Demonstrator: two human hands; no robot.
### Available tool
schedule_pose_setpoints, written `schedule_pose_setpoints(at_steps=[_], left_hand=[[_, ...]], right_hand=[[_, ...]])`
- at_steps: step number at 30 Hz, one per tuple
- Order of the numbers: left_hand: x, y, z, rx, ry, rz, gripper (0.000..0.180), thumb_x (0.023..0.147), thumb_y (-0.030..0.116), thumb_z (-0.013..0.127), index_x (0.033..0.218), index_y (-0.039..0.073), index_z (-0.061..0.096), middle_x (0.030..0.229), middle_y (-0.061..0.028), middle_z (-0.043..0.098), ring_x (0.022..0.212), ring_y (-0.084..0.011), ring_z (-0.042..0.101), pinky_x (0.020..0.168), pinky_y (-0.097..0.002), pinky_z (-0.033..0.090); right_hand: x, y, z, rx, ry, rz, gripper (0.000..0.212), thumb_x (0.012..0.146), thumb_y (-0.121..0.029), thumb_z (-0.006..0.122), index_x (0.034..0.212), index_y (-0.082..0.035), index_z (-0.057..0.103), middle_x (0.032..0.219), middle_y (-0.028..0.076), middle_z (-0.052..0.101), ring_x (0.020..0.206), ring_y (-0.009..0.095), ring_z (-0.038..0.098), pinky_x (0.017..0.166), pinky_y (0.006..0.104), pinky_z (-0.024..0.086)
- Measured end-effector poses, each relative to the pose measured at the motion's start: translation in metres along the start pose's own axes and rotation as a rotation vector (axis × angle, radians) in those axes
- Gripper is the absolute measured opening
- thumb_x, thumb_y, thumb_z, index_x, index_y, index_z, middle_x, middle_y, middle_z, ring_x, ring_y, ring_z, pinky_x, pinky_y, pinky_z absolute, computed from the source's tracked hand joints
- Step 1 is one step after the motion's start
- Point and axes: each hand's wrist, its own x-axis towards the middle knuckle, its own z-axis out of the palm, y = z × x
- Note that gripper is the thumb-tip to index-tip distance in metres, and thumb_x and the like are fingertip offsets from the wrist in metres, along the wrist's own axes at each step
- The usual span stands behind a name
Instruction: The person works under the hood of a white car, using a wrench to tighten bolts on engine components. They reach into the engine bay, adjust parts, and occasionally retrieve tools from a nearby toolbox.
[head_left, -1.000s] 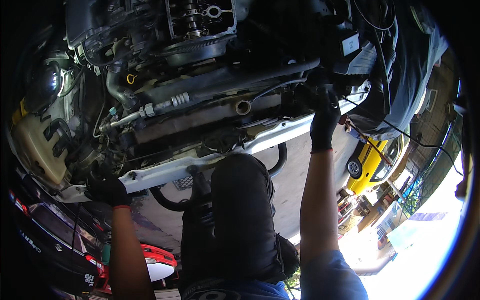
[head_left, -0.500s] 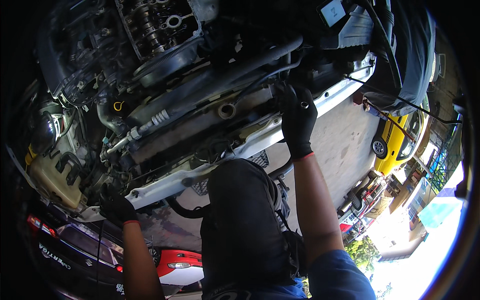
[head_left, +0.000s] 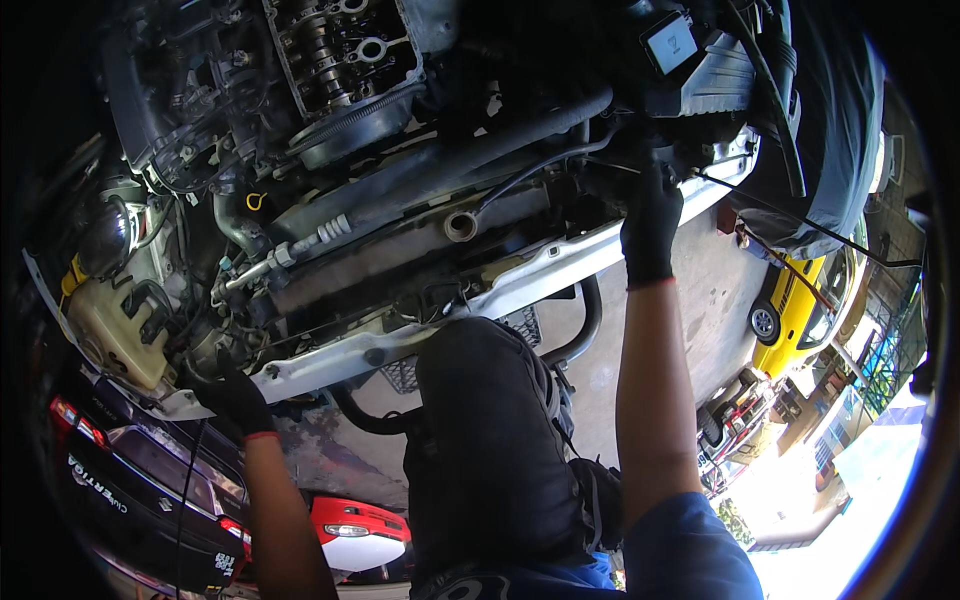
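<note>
Both my hands wear black gloves with red cuffs. My left hand [head_left: 238, 398] is at the left end of the white front crossmember [head_left: 320, 372], beside a yellowed plastic reservoir [head_left: 125, 340]. Its fingertips merge into the dark parts there, so their grip is hidden. My right hand [head_left: 652, 230] reaches over the crossmember's right part, fingers bunched at the dark end of the bay; what they hold is too dark to make out. Between my hands lies the radiator [head_left: 400, 255], with a round filler neck [head_left: 460, 227] and a thin black hose [head_left: 530, 168] beside it.
Beyond the radiator sits the opened engine [head_left: 335, 60], camshaft exposed. A thin rod [head_left: 800, 215] slants across the right side, near a dark cover [head_left: 830, 170]. My knee [head_left: 480, 400] is against the crossmember. Dark [head_left: 150, 470], red [head_left: 360, 520] and yellow [head_left: 790, 300] cars stand around.
My right hand has moved right along the crossmember, away from the thin hose. My left hand has shifted slightly and stays at the left end. The view has shifted a little.
</note>
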Motion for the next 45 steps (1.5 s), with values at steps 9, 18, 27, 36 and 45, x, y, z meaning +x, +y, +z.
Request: schedule_pose_setpoints(at_steps=[9, 18, 27, 36, 45], left_hand=[[-0.116, 0.169, 0.038, -0.341, -0.403, 0.507, 0.034, 0.095, 0.027, 0.073, 0.118, 0.002, 0.069, 0.114, -0.019, 0.071, 0.107, -0.0388, 0.067, 0.094, -0.0477, 0.052], [-0.118, 0.165, 0.043, -0.273, -0.598, 0.338, 0.037, 0.099, 0.031, 0.071, 0.119, 0.0, 0.07, 0.113, -0.0168, 0.072, 0.101, -0.032, 0.07, 0.089, -0.0429, 0.055], [-0.111, 0.14, 0.069, -0.377, -0.62, 0.48, 0.041, 0.1, 0.033, 0.07, 0.124, -0.001, 0.07, 0.116, -0.0165, 0.074, 0.104, -0.0289, 0.073, 0.09, -0.0401, 0.056], [-0.118, 0.161, 0.051, -0.271, -0.517, 0.525, 0.047, 0.092, 0.036, 0.073, 0.124, 0.002, 0.07, 0.118, -0.02, 0.073, 0.11, -0.0387, 0.07, 0.097, -0.0472, 0.054], [-0.115, 0.163, 0.046, -0.297, -0.49, 0.568, 0.044, 0.09, 0.032, 0.075, 0.122, 0.002, 0.07, 0.116, -0.0181, 0.073, 0.107, -0.0379, 0.07, 0.095, -0.0479, 0.055]], right_hand=[[-0.08, 0.033, 0.023, -0.541, -0.015, -0.44, 0.016, 0.103, -0.003, 0.062, 0.117, 0.0, 0.068, 0.101, 0.004, 0.066, 0.094, 0.01, 0.061, 0.084, 0.0267, 0.051], [-0.051, 0.053, 0.032, -0.731, 0.079, -0.57, 0.012, 0.102, -0.006, 0.064, 0.113, 0.0, 0.066, 0.101, 0.012, 0.072, 0.089, 0.014, 0.068, 0.073, 0.03, 0.053], [0.036, 0.006, -0.006, 0.047, 0.095, 0.017, 0.026, 0.103, -0.027, 0.066, 0.1, -0.001, 0.073, 0.083, 0.008, 0.07, 0.071, 0.018, 0.07, 0.062, 0.0327, 0.057], [-0.081, 0.018, 0.007, -0.345, 0.045, -0.336, 0.016, 0.106, -0.005, 0.058, 0.12, 0.001, 0.064, 0.088, 0.003, 0.067, 0.081, 0.008, 0.063, 0.074, 0.0241, 0.051], [-0.083, 0.039, 0.031, -0.459, 0.09, -0.312, 0.02, 0.102, 0.0, 0.061, 0.122, 0.0, 0.064, 0.099, 0.01, 0.072, 0.089, 0.013, 0.067, 0.079, 0.0304, 0.054]])
